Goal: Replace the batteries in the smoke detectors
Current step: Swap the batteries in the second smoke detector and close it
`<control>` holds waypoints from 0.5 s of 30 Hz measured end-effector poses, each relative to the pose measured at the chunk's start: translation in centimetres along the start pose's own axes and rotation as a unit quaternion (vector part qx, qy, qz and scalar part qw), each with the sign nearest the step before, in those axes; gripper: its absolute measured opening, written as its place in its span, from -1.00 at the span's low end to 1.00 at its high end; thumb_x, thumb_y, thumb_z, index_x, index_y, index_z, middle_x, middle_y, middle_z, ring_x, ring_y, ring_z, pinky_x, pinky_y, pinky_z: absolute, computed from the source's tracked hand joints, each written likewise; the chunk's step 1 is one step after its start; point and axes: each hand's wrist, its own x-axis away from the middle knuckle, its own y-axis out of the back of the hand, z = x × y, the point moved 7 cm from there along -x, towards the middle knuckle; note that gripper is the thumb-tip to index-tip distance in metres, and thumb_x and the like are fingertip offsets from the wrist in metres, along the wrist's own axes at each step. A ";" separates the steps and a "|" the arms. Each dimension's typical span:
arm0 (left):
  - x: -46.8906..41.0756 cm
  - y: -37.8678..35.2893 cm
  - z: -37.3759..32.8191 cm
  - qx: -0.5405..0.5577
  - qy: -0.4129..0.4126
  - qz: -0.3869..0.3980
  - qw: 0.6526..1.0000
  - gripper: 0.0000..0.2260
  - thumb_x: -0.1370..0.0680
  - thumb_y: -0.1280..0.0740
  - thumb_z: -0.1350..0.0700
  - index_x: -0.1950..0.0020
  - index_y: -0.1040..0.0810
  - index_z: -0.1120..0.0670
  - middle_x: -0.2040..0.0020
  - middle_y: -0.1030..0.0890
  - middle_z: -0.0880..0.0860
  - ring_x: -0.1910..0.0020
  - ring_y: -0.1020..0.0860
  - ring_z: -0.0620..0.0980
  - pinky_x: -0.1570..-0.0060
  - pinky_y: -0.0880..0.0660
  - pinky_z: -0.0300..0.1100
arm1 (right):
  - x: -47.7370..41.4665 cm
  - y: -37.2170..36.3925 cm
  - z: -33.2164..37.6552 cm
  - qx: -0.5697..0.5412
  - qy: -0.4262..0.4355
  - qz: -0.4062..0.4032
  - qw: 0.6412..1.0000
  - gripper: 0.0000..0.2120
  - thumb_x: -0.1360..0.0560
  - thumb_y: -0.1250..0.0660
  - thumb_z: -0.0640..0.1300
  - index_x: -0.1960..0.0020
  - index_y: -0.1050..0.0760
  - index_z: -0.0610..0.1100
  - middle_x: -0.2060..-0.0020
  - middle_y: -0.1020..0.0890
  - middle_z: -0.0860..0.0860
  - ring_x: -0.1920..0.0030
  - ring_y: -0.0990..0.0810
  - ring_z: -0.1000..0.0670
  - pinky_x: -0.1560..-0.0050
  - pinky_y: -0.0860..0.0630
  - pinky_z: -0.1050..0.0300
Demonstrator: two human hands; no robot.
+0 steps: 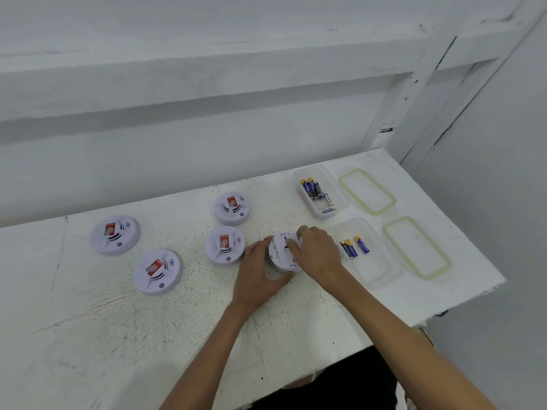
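A white smoke detector [281, 255] lies face down on the white table [177, 335], its back side up. My left hand [260, 273] grips its left and near rim. My right hand [316, 253] lies over its right side, fingers curled onto the back. Several other detectors sit face up with red stickers: one [114, 235] at far left, one [157, 271] nearer me, one [225, 246] just left of my left hand, one [232, 208] behind it. A clear tub [321, 190] holds several blue batteries. A nearer clear tub [373, 261] holds two batteries [355, 247].
Two clear lids with green seals lie at the right, one [367, 191] by the far tub and one [416, 247] by the near tub. The table's right edge [473, 294] drops off beside them. A white wall runs along the back.
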 end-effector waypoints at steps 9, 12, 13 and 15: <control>0.0 0.2 -0.3 -0.002 -0.008 -0.007 1.000 -0.25 -0.36 -0.54 -0.21 -0.47 -0.42 0.03 -0.38 -0.51 -0.08 -0.38 -0.40 -0.15 -0.40 -0.36 -0.14 | 0.6 -1.4 -0.2 -0.026 -0.001 0.034 0.999 -0.30 -0.41 -0.43 0.29 -0.40 -0.40 -0.09 -0.21 -0.42 -0.11 -0.21 -0.40 -0.10 -0.01 -0.44 0.10; 0.1 0.3 -0.5 -0.019 -0.012 -0.008 1.000 -0.23 -0.37 -0.48 -0.28 -0.49 -0.41 0.03 -0.39 -0.47 -0.11 -0.38 -0.33 -0.21 -0.40 -0.33 -0.14 | 0.8 -1.2 -0.6 -0.068 -0.006 0.042 0.997 -0.27 -0.41 -0.46 0.25 -0.47 -0.38 -0.04 -0.22 -0.41 -0.11 -0.25 -0.37 -0.11 -0.10 -0.46 0.07; 0.1 0.3 -0.4 -0.012 -0.011 -0.008 1.000 -0.24 -0.37 -0.48 -0.29 -0.48 -0.42 0.01 -0.37 -0.46 -0.13 -0.37 -0.35 -0.21 -0.38 -0.35 -0.13 | 0.8 -1.1 -0.8 -0.080 -0.006 0.043 0.996 -0.26 -0.40 -0.48 0.23 -0.47 -0.38 -0.04 -0.22 -0.42 -0.10 -0.25 -0.37 -0.11 -0.12 -0.45 0.07; 0.0 0.2 -0.3 0.013 0.000 -0.005 1.000 -0.27 -0.36 -0.51 -0.31 -0.44 -0.42 -0.05 -0.35 -0.49 -0.17 -0.34 -0.43 -0.18 -0.36 -0.41 -0.09 | 0.9 -1.0 -0.9 -0.095 -0.006 0.044 0.994 -0.27 -0.39 -0.50 0.20 -0.45 -0.41 -0.07 -0.22 -0.45 -0.10 -0.24 -0.39 -0.10 -0.11 -0.42 0.10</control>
